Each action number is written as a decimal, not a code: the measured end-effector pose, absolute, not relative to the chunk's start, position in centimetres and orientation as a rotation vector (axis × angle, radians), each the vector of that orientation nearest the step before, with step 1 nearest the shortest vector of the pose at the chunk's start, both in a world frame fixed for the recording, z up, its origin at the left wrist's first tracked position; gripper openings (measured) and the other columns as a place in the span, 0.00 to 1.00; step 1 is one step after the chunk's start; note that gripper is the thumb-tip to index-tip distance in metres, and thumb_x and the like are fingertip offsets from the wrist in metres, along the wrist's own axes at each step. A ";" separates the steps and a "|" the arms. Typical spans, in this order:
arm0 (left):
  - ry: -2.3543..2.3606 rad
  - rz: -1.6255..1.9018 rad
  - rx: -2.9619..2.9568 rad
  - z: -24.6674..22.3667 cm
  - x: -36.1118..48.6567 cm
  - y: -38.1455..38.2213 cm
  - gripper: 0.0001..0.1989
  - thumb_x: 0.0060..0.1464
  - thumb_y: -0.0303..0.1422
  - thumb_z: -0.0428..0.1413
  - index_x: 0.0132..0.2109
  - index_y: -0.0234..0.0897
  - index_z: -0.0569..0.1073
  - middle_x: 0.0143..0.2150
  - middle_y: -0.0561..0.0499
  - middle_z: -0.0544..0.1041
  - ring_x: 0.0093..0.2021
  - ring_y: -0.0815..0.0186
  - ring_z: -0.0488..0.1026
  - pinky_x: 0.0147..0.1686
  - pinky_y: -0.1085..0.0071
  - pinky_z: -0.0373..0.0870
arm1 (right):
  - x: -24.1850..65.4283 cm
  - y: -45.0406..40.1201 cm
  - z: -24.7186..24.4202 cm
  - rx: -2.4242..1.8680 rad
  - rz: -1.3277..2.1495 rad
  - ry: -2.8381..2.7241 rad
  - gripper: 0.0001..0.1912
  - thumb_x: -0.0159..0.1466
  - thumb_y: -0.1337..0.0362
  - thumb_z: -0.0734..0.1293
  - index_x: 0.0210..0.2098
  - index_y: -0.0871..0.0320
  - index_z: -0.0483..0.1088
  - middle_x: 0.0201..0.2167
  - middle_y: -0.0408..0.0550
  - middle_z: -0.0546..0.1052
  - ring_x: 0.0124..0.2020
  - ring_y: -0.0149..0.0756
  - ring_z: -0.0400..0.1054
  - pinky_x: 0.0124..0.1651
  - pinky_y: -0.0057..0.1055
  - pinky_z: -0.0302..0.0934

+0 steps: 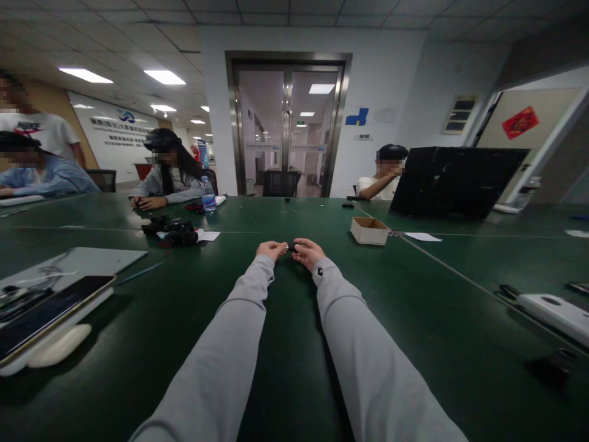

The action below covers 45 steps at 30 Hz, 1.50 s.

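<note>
Both arms, in light grey sleeves, reach forward over the green table (285, 344). Between my fingertips is a small black object with a silvery end (289, 247), held just above the tabletop. My left hand (270, 249) pinches its silvery left end. The black right part is gripped by the closed fingers of my right hand (309, 252), which cover much of it. It is too small in view to tell its exact kind, or whether it is one piece or two.
An open cardboard box (369, 231) stands ahead to the right, near a black monitor (455, 181). Black gear (172, 231) and a water bottle (208, 195) are ahead left. A phone (50, 316) and laptop (108, 261) lie left. Several people sit or stand beyond.
</note>
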<state>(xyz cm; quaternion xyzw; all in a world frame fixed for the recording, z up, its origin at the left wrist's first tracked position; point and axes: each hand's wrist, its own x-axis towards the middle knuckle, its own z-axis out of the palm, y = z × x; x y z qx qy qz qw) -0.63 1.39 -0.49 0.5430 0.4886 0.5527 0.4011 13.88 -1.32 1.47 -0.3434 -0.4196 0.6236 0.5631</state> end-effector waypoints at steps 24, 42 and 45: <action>1.457 1.294 1.590 1.0 -1.0 -0.6 0.16 0.40 0.45 0.56 0.20 0.35 0.71 0.17 0.52 0.70 0.20 0.71 0.65 0.23 0.75 0.61 | 13.9 -1.5 1.9 -0.822 1.523 -0.981 0.06 0.56 0.75 0.65 0.33 0.61 0.66 0.18 0.43 0.70 0.17 0.28 0.66 0.19 0.22 0.64; 1.312 1.196 1.370 1.9 -0.3 -1.2 0.09 0.47 0.33 0.53 0.35 0.33 0.69 0.19 0.54 0.69 0.17 0.74 0.62 0.16 0.80 0.55 | 13.8 -1.6 1.9 -0.848 1.503 -0.973 0.05 0.56 0.75 0.64 0.32 0.62 0.67 0.18 0.44 0.71 0.16 0.28 0.66 0.18 0.21 0.63; 1.295 1.187 1.388 1.9 -0.2 -1.0 0.08 0.48 0.32 0.52 0.35 0.32 0.70 0.17 0.54 0.68 0.16 0.74 0.62 0.18 0.79 0.56 | 13.9 -1.5 1.8 -0.854 1.515 -0.985 0.05 0.56 0.75 0.65 0.32 0.61 0.67 0.18 0.44 0.71 0.17 0.28 0.66 0.18 0.21 0.63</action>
